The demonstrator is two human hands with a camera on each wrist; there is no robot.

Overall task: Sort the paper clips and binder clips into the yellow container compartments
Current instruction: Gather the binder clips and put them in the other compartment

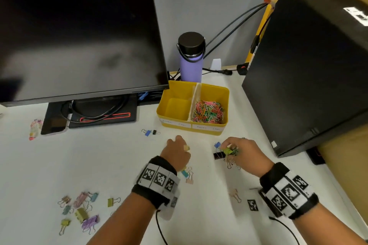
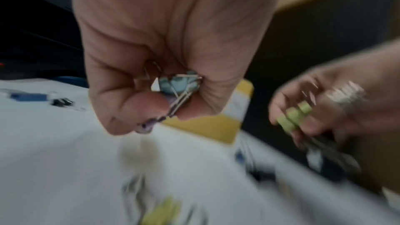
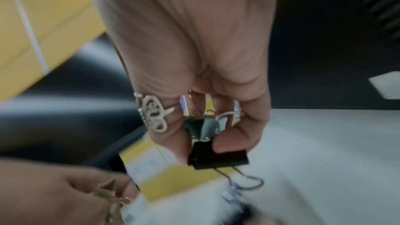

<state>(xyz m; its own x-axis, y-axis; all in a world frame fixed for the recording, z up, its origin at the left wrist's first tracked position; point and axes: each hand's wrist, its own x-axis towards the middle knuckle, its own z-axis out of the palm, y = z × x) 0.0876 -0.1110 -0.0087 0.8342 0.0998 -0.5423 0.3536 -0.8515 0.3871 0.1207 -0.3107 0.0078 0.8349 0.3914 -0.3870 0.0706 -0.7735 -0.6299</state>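
The yellow container (image 1: pixel 224 93) stands mid-desk with two compartments; the left one looks empty and the right one holds a heap of coloured paper clips (image 1: pixel 208 112). My left hand (image 1: pixel 177 152) hovers in front of it, fingers curled round several small binder clips (image 2: pixel 179 85). My right hand (image 1: pixel 236 150) grips a bunch of binder clips, among them a big black one (image 3: pixel 218 158) and a green one (image 1: pixel 228 151). More binder clips (image 1: pixel 81 209) lie scattered at the lower left, a blue and black pair (image 1: pixel 150 132) left of the container, and a few others (image 1: pixel 188 175) under my left wrist.
A dark monitor (image 1: pixel 79 32) on its stand fills the upper left, with a phone (image 1: pixel 54 125) beside it. A purple bottle (image 1: pixel 191 57) stands behind the container. A large black box (image 1: pixel 310 65) blocks the right side. Cables run along the grey partition.
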